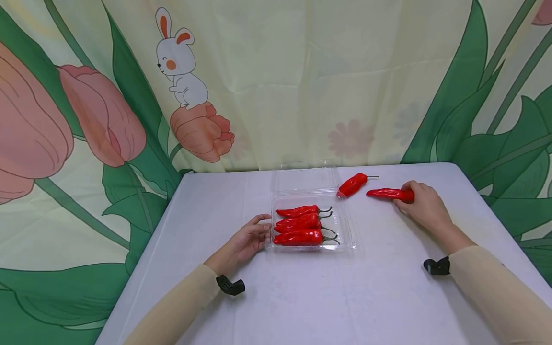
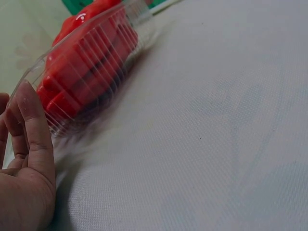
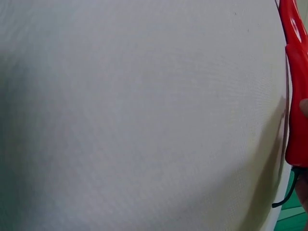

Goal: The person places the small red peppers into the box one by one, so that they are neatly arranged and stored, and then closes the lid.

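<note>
Several red chili peppers [image 1: 302,237] lie side by side in a clear plastic clamshell box [image 1: 347,239], their stems to the right. My left hand [image 1: 247,239] is at the box's left side; in the left wrist view its fairly straight fingers [image 2: 36,120] touch the clear wall. To the right of the box, my right hand [image 1: 424,203] grips one red chili pepper [image 1: 388,193] at its stem end, the tip pointing left. That pepper [image 3: 298,96] shows at the right edge of the right wrist view, where most of the hand is out of frame.
Another red chili pepper [image 1: 353,184] lies on the table by the box's upper right corner, stem to the right. The box's clear lid [image 1: 306,179] stands open toward the back. A white cloth [image 1: 302,306] covers the table, and a printed curtain [image 1: 302,96] hangs behind it.
</note>
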A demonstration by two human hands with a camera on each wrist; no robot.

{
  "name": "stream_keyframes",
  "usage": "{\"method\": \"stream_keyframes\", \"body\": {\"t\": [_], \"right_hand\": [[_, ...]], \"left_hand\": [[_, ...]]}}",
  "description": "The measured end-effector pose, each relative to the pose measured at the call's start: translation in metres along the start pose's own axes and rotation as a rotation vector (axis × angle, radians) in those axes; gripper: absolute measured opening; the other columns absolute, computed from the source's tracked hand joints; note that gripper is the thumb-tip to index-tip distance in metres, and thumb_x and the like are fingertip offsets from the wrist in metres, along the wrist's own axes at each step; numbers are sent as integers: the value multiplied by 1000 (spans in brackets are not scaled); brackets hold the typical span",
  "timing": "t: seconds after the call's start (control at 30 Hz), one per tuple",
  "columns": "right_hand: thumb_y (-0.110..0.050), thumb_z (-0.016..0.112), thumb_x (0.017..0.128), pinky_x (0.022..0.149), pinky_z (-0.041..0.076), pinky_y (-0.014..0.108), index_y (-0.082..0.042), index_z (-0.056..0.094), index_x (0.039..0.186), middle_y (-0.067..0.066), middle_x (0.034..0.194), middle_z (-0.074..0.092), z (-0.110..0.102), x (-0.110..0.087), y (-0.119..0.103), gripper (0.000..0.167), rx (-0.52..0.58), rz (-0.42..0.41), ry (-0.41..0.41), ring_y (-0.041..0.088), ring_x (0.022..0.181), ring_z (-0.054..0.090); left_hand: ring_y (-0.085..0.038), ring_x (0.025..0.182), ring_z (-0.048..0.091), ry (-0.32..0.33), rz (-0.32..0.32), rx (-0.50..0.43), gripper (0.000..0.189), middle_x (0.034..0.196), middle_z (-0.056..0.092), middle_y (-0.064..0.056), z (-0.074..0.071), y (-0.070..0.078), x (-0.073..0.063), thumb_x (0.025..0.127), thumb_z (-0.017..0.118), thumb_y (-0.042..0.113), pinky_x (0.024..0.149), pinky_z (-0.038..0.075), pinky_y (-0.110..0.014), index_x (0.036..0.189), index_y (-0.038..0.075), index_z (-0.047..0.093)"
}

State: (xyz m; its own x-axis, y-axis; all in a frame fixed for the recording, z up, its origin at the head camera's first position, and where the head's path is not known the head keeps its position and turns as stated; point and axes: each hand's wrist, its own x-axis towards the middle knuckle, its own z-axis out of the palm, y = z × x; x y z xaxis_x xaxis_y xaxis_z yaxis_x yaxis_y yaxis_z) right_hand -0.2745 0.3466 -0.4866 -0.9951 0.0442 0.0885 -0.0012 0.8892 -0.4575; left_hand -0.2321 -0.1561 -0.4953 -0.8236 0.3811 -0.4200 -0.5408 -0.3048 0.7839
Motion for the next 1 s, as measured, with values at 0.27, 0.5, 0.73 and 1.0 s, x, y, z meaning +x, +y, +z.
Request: {"method": "stream_keyframes", "body": {"t": [0.27,0.5,0.73,1.0], "right_hand": [[-27,81,88,87,56,63,4,51,135,33,124,53,0,1,-4,64,20,4,5,51,115,46],[-32,76,93,84,55,61,4,51,134,31,121,54,1,0,-6,60,39,-6,0,48,111,48],[-36,73,95,83,55,58,3,53,132,29,119,56,2,-2,-9,58,61,-15,3,45,106,50],[-37,72,96,80,58,54,3,54,130,29,117,59,4,-2,-11,55,70,-16,33,42,101,54]], "left_hand": [[-12,78,58,4,-2,-3,44,103,62,1,0,1,0,101,60,12,74,57,-20,140,19,42],[-13,79,58,10,-4,1,44,106,61,0,0,0,0,100,62,13,73,56,-19,139,19,44],[-12,78,58,22,-4,0,43,106,62,0,1,1,0,100,62,13,73,56,-20,138,19,44],[-12,80,58,28,-3,-1,44,106,61,1,1,1,0,99,62,12,74,56,-19,139,19,45]]}}
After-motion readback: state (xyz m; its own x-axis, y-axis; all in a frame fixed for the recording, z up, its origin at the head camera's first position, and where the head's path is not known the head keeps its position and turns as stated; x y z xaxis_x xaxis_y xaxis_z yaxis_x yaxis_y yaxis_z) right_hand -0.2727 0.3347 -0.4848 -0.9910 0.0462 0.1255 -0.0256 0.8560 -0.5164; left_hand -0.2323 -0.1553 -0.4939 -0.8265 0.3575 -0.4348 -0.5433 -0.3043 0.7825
